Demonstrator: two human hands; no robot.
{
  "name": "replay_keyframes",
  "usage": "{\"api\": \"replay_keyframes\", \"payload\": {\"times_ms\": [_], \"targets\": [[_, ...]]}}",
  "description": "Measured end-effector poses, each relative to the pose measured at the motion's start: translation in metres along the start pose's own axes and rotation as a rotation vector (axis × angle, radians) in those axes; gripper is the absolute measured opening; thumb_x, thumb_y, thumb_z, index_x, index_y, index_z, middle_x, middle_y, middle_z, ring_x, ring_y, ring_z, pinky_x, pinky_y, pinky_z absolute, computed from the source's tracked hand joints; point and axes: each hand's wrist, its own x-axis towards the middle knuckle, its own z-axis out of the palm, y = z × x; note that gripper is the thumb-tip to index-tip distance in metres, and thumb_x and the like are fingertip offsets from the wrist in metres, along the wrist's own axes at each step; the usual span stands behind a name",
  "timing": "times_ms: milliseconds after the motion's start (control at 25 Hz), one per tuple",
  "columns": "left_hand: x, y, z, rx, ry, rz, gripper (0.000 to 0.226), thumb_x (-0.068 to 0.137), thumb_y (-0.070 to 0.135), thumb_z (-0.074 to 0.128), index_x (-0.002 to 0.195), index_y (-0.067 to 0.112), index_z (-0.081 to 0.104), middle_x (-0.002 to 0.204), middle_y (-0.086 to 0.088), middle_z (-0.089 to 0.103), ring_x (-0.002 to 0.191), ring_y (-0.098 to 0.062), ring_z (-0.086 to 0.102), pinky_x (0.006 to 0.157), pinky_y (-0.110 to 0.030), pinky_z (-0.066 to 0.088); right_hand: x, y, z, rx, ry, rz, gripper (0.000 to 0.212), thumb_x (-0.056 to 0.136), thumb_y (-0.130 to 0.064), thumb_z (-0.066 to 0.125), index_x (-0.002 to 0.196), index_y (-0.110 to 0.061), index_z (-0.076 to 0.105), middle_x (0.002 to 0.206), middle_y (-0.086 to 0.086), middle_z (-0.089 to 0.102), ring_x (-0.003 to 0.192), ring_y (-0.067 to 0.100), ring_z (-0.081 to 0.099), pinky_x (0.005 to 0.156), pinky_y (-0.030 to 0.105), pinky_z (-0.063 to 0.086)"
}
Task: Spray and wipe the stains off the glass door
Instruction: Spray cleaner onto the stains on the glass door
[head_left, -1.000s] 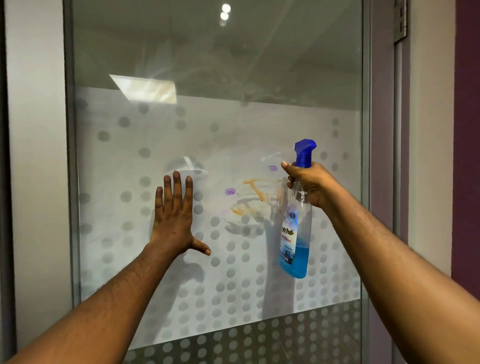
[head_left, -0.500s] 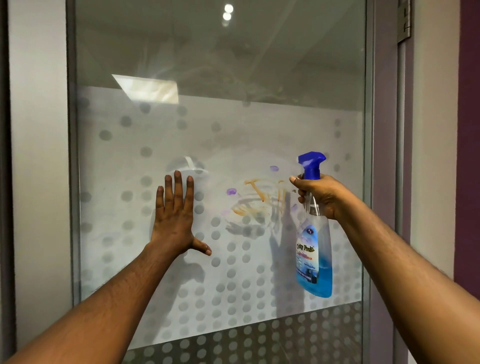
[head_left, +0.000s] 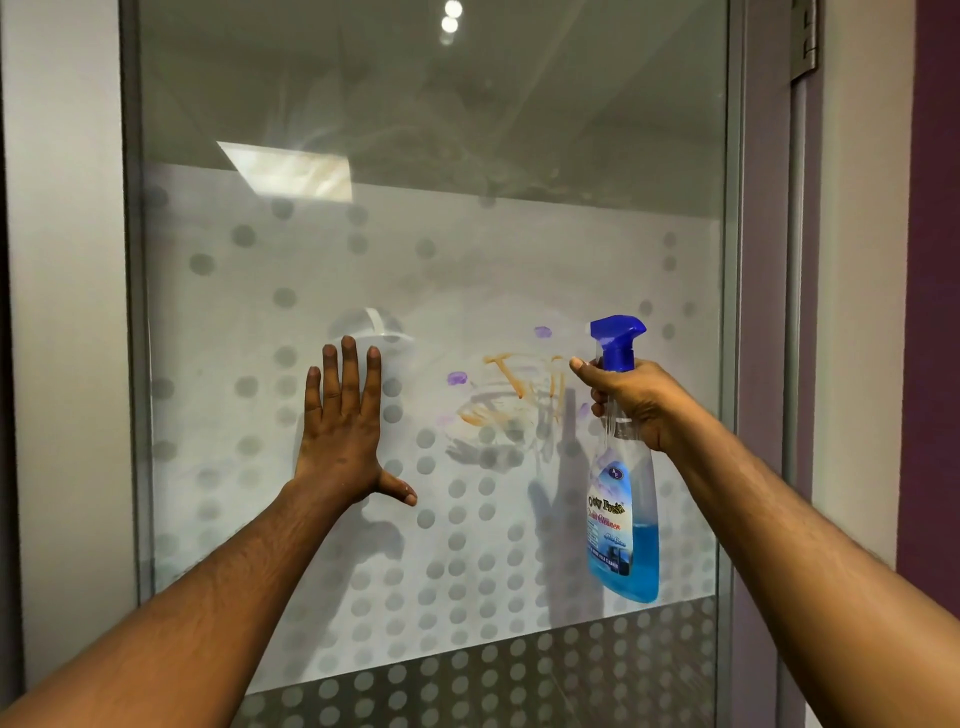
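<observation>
The glass door (head_left: 415, 260) fills the view, frosted with grey dots across its lower half. Orange and purple stains (head_left: 511, 387) smear the glass at mid height, right of centre. My left hand (head_left: 345, 426) lies flat on the glass to the left of the stains, fingers spread upward and holding nothing. My right hand (head_left: 631, 400) grips the neck of a clear spray bottle (head_left: 623, 525) with blue liquid and a blue trigger head. The bottle hangs upright just right of the stains, its nozzle pointing left toward them.
A grey metal frame (head_left: 732, 364) borders the glass on the right, with a hinge (head_left: 804, 36) at the top right. A purple wall (head_left: 932, 312) stands at the far right. A pale wall panel (head_left: 62, 312) sits to the left of the door.
My right hand has carried the spray bottle rightward and slightly down, away from the stains. My left hand has stayed flat on the glass.
</observation>
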Motion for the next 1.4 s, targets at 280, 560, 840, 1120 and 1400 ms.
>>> {"api": "replay_keyframes", "payload": {"times_ms": [280, 560, 840, 1120, 1400], "targets": [[0.000, -0.001, 0.002, 0.005, 0.017, 0.007, 0.176, 0.020, 0.094, 0.058, 0.147, 0.010, -0.030, 0.154, -0.018, -0.036, 0.144, -0.038, -0.030, 0.116, -0.048, -0.020, 0.014, -0.028, 0.003, 0.010, -0.012, -0.025, 0.027, 0.078, -0.022, 0.079, 0.093, -0.010, 0.060, 0.074, 0.008, 0.060, 0.065, 0.018, 0.057, 0.065, 0.033, 0.051], [0.000, -0.001, 0.003, 0.003, 0.022, 0.012, 0.176, 0.020, 0.094, 0.057, 0.148, 0.010, -0.028, 0.155, -0.018, -0.034, 0.144, -0.039, -0.028, 0.116, -0.048, -0.021, 0.015, -0.039, 0.014, -0.029, 0.058, -0.002, 0.032, 0.077, -0.026, 0.079, 0.092, -0.007, 0.058, 0.071, 0.006, 0.059, 0.063, 0.016, 0.056, 0.059, 0.030, 0.050], [-0.001, 0.000, 0.002, -0.005, 0.019, 0.009, 0.176, 0.020, 0.093, 0.059, 0.147, 0.010, -0.030, 0.153, -0.017, -0.039, 0.143, -0.038, -0.032, 0.116, -0.048, -0.020, 0.007, -0.022, 0.017, -0.055, 0.003, 0.002, 0.026, 0.077, -0.021, 0.079, 0.091, -0.012, 0.059, 0.076, 0.006, 0.061, 0.065, 0.015, 0.057, 0.051, 0.025, 0.047], [0.000, -0.001, 0.002, -0.005, 0.014, 0.010, 0.176, 0.020, 0.093, 0.059, 0.147, 0.010, -0.030, 0.153, -0.017, -0.038, 0.143, -0.038, -0.032, 0.116, -0.047, -0.022, -0.003, -0.009, 0.030, 0.093, -0.153, 0.032, 0.032, 0.072, -0.014, 0.082, 0.098, -0.011, 0.064, 0.084, 0.009, 0.065, 0.066, 0.017, 0.057, 0.058, 0.029, 0.051], [0.000, -0.001, 0.001, -0.013, 0.012, 0.012, 0.175, 0.022, 0.093, 0.059, 0.146, 0.010, -0.032, 0.151, -0.017, -0.041, 0.141, -0.037, -0.035, 0.114, -0.047, -0.024, -0.012, -0.016, 0.047, 0.088, -0.181, 0.039, 0.022, 0.077, -0.022, 0.079, 0.087, -0.012, 0.063, 0.071, 0.006, 0.061, 0.063, 0.016, 0.056, 0.057, 0.027, 0.051]]}}
